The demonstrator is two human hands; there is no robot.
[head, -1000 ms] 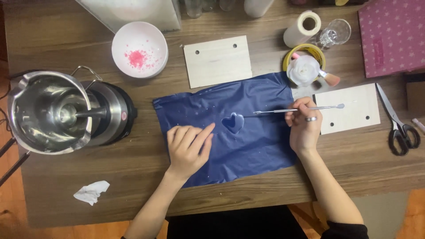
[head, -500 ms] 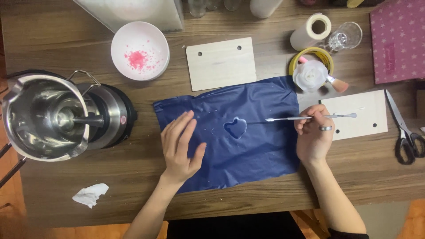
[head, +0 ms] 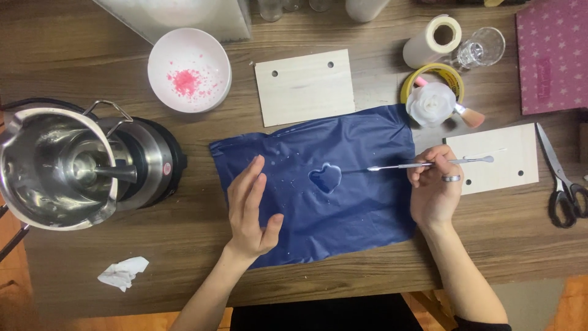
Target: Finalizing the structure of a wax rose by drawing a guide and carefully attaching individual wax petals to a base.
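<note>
A dark blue sheet (head: 355, 202) lies flat on the wooden table, with a small clear heart-shaped blob (head: 324, 178) at its middle. My left hand (head: 251, 211) rests flat on the sheet's left part, fingers together and pointing away from me, holding nothing. My right hand (head: 435, 190) sits at the sheet's right edge and grips a thin metal spatula (head: 392, 166). The tool lies level, and its left tip ends just right of the heart blob without touching it.
A steel melting pot (head: 55, 165) on a black heater stands at the left. Behind are a white bowl (head: 211, 52) with pink bits, two pale wooden boards (head: 306, 86) (head: 514, 159), a paper roll (head: 432, 40), a white rose shape (head: 432, 104), scissors (head: 560, 184) and a crumpled tissue (head: 122, 273).
My left hand has turned from lying near the sheet's lower left to pointing straight away from me. My right hand with the spatula has drawn slightly right of the heart blob.
</note>
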